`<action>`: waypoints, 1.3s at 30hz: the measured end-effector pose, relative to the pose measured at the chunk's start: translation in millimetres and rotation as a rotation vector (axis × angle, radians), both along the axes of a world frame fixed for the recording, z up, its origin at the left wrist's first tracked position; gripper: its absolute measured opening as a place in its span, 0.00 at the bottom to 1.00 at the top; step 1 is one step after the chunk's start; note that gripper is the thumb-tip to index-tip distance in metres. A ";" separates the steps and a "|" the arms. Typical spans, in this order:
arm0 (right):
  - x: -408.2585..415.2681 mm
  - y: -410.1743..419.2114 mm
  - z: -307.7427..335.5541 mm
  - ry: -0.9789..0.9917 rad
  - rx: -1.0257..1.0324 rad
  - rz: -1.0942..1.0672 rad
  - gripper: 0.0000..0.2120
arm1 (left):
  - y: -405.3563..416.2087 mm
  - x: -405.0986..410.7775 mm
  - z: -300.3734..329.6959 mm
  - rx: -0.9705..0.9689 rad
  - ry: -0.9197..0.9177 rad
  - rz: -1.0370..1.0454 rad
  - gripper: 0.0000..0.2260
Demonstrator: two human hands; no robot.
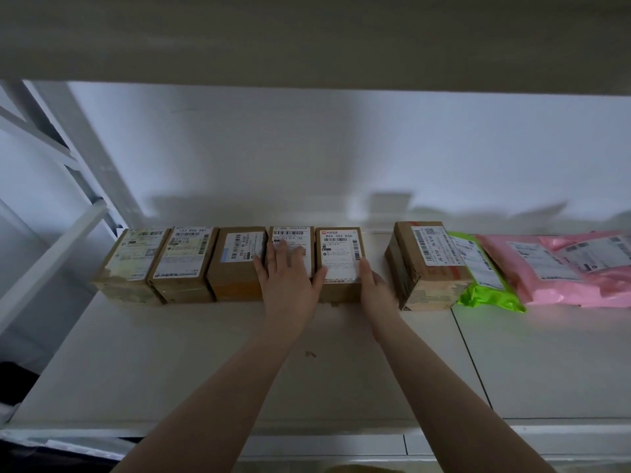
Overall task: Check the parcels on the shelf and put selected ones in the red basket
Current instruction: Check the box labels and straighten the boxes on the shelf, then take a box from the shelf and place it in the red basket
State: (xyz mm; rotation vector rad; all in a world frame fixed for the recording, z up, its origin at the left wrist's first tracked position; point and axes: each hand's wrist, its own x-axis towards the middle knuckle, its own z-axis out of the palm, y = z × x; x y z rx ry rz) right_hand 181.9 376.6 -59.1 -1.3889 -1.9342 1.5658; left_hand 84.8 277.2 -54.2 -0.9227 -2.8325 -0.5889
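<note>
Head view looks down on a smooth white shelf board (205, 363) with a thin dark seam running across its right part and a small brown mark near the middle. Five brown cardboard boxes stand side by side along the back, touching one another, each with a white printed label on top. The left hand (290, 285) lies flat with fingers spread on the fourth cardboard box from the left (304, 238), covering most of its label and front. The right hand (374, 285) is pressed against the right side of the fifth cardboard box (338, 257), fingers together, thumb hidden; I cannot tell whether it grips. After a gap, a taller worn cardboard box with crumpled corners (423, 268) stands at an angle, and a glossy lime-green plastic mailer (485, 291) leans against it. Soft pink plastic mailers (546, 278) overlap beyond, cut off by the right edge. Label text is mostly too blurred to read. White metal shelf uprights (85, 148) rise at left.
</note>
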 end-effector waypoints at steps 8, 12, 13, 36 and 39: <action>64.9 -2.7 2.3 0.256 -0.294 -0.227 0.25 | 46.3 55.0 34.5 0.342 -0.211 -0.284 0.27; 94.5 19.3 3.2 0.284 -0.330 -0.326 0.24 | 94.8 95.2 47.4 0.395 -0.596 -0.354 0.25; 99.6 24.7 4.5 0.286 -0.324 -0.337 0.24 | 107.6 99.7 44.6 0.402 -0.684 -0.344 0.24; 169.5 69.5 61.8 0.502 -0.228 -0.183 0.33 | 29.5 107.2 99.6 0.375 -0.612 -0.562 0.19; 193.6 62.3 77.3 0.539 -0.253 -0.023 0.42 | 8.3 102.0 122.7 0.172 -0.664 -0.831 0.17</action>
